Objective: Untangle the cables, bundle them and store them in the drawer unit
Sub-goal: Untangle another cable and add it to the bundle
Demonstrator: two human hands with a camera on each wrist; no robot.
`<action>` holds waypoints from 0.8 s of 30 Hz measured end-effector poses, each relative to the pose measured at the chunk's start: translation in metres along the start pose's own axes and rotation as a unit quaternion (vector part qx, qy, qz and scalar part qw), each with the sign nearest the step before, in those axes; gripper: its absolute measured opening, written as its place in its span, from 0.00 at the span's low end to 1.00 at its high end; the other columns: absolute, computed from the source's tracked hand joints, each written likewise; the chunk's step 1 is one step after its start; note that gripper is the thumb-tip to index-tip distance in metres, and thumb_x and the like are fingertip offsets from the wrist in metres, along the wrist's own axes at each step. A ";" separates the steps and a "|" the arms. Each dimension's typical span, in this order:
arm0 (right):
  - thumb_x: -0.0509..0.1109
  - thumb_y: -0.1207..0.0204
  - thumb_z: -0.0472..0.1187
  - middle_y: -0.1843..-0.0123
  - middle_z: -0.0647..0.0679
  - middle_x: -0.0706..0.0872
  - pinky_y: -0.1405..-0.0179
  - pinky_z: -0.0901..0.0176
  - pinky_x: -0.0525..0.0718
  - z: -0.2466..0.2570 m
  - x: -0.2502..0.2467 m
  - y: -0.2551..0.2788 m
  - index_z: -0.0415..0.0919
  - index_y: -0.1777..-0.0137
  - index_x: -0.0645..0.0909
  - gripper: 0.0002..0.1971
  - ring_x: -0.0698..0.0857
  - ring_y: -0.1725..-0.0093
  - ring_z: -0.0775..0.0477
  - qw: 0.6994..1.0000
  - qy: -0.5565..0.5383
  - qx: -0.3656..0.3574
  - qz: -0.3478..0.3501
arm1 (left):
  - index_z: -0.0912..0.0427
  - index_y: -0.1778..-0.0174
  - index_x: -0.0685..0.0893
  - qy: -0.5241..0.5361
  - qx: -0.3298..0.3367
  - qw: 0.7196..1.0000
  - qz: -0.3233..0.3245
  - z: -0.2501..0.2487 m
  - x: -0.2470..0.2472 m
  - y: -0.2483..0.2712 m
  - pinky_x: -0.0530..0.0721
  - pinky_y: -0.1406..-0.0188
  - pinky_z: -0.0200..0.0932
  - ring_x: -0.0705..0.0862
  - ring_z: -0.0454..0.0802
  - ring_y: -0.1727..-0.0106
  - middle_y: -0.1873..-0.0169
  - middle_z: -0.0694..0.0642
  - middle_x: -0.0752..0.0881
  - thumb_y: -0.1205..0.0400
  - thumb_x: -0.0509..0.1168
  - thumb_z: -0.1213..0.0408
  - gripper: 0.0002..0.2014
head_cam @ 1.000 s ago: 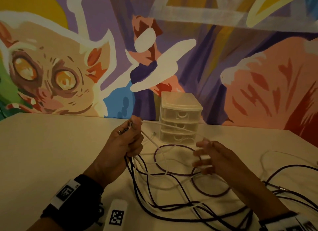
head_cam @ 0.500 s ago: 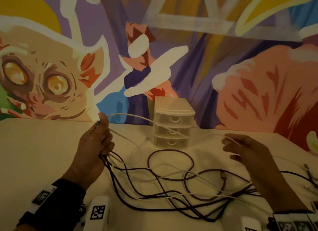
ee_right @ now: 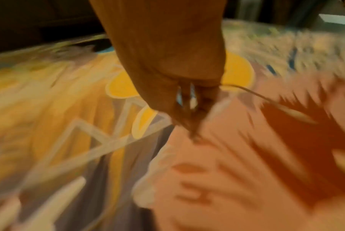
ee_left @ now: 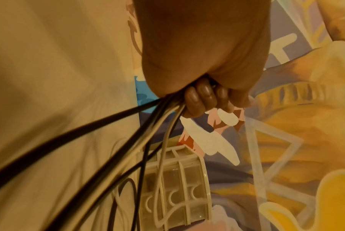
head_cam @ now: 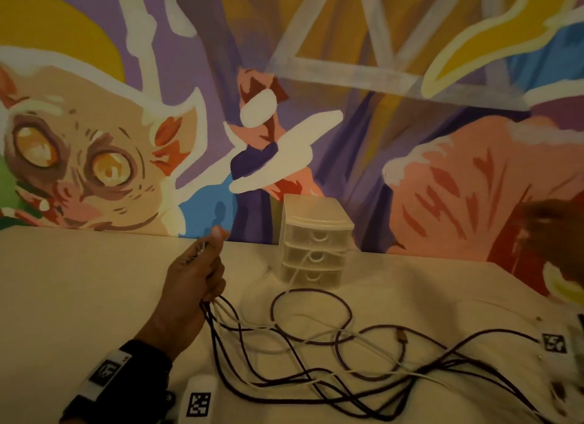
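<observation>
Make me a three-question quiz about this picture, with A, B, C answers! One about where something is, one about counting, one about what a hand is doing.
1. Where is the drawer unit?
A. at the table's back, by the wall
B. on the floor
C. in the left hand

2. How many drawers does it have?
A. one
B. three
C. six

3. What is the left hand doing?
A. lying flat
B. gripping cables
C. opening a drawer

Answers:
1 A: it stands on the table against the mural.
2 B: three handles are stacked on its front.
3 B: the fingers curl round several cables.
</observation>
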State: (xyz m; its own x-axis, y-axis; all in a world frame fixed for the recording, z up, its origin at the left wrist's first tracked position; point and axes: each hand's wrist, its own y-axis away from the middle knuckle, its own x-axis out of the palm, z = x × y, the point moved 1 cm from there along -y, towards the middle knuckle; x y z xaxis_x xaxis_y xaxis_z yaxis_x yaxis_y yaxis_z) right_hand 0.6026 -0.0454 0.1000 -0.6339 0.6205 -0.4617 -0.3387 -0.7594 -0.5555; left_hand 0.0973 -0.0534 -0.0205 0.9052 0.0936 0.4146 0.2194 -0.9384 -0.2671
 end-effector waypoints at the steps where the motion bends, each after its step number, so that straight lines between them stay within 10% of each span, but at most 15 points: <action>1: 0.79 0.22 0.60 0.58 0.47 0.93 0.69 0.77 0.85 -0.006 -0.001 -0.004 0.67 0.49 0.88 0.05 0.93 0.63 0.56 0.998 0.054 -0.017 0.020 | 0.57 0.35 0.83 0.005 0.001 1.000 0.003 -0.002 0.001 0.001 0.57 0.77 0.40 0.51 0.51 0.68 0.64 0.58 0.53 0.15 0.69 0.44 0.21; 3: 0.72 0.12 0.47 0.64 0.46 0.93 0.72 0.69 0.89 -0.009 0.011 -0.002 0.55 0.38 0.89 0.07 0.92 0.72 0.49 0.988 0.131 -0.004 0.086 | 0.56 0.43 0.81 0.012 0.001 1.000 0.005 -0.005 0.003 0.002 0.58 0.79 0.39 0.51 0.50 0.70 0.65 0.57 0.53 0.15 0.70 0.43 0.19; 5: 0.71 0.13 0.48 0.61 0.52 0.94 0.64 0.41 0.96 0.017 0.034 0.018 0.49 0.34 0.88 0.11 0.95 0.67 0.47 0.978 0.156 -0.003 0.135 | 0.54 0.56 0.77 0.021 -0.003 1.000 0.009 -0.006 0.005 0.004 0.58 0.79 0.39 0.52 0.49 0.71 0.67 0.55 0.54 0.14 0.69 0.42 0.19; 9: 0.77 0.28 0.72 0.33 0.75 0.85 0.37 0.66 0.84 0.110 0.114 0.119 0.67 0.28 0.83 0.28 0.86 0.37 0.71 0.920 0.091 -0.131 0.358 | 0.51 0.58 0.78 0.046 -0.008 0.999 0.010 -0.012 0.009 0.007 0.57 0.77 0.40 0.53 0.48 0.70 0.66 0.54 0.55 0.13 0.67 0.41 0.18; 14: 0.81 0.36 0.78 0.04 0.59 0.52 0.07 0.46 0.56 0.171 0.199 0.191 0.64 0.07 0.48 0.63 0.53 0.06 0.51 0.768 0.152 -0.191 0.592 | 0.53 0.55 0.78 0.085 -0.012 0.996 0.040 -0.023 0.006 0.006 0.62 0.77 0.37 0.56 0.44 0.73 0.65 0.54 0.55 0.12 0.62 0.37 0.21; 18: 0.81 0.23 0.64 0.33 0.46 0.87 0.33 0.47 0.85 0.177 0.247 0.209 0.48 0.29 0.77 0.31 0.85 0.34 0.41 0.781 0.158 -0.253 0.549 | 0.52 0.56 0.75 0.078 0.009 0.995 0.058 -0.032 -0.003 0.001 0.63 0.78 0.37 0.56 0.44 0.72 0.63 0.56 0.54 0.11 0.60 0.38 0.20; 24: 0.70 0.11 0.51 0.55 0.52 0.92 0.55 0.57 0.89 0.147 0.217 0.161 0.50 0.39 0.86 0.08 0.90 0.59 0.53 0.830 0.096 -0.204 0.510 | 0.48 0.58 0.78 0.139 0.021 0.990 -0.011 -0.054 -0.040 -0.019 0.57 0.80 0.36 0.55 0.42 0.75 0.69 0.48 0.57 0.17 0.69 0.37 0.19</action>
State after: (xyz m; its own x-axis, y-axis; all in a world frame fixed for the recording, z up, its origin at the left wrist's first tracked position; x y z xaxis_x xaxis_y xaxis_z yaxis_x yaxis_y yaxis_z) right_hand 0.3083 -0.0615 0.0118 -0.3107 -0.2562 -0.9153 0.5953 -0.8032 0.0227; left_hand 0.0373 -0.0569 0.0146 0.7666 0.0143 0.6420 0.2591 -0.9217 -0.2888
